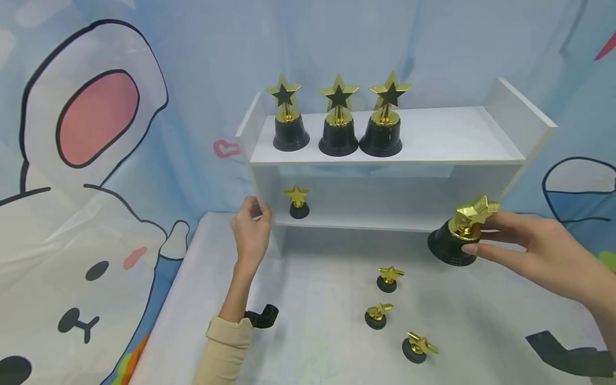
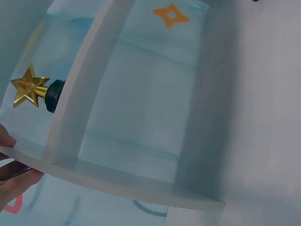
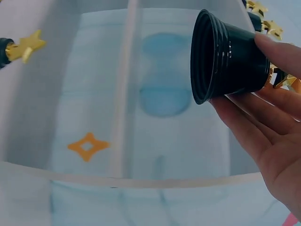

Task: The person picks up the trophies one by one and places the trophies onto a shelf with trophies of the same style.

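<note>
Trophies number eight: three large ones (image 1: 339,125) on the top shelf (image 1: 443,139), one small one (image 1: 298,201) on the lower shelf, three small ones (image 1: 387,279) on the table (image 1: 317,299), and one large trophy (image 1: 461,233) tilted in the air. The right hand (image 1: 534,251) has its grip curled round that trophy's stem, just right of the shelf's lower level. The left hand (image 1: 251,230) holds the shelf's left side panel, fingers wrapped on its edge.

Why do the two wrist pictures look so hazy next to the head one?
Head view: even light, sharp trophies on the shelf. Left wrist view: washed out, soft, tilted shelf edge. Right wrist view: the large trophy is crisp with glare on its black base; the background is blurred.
</note>
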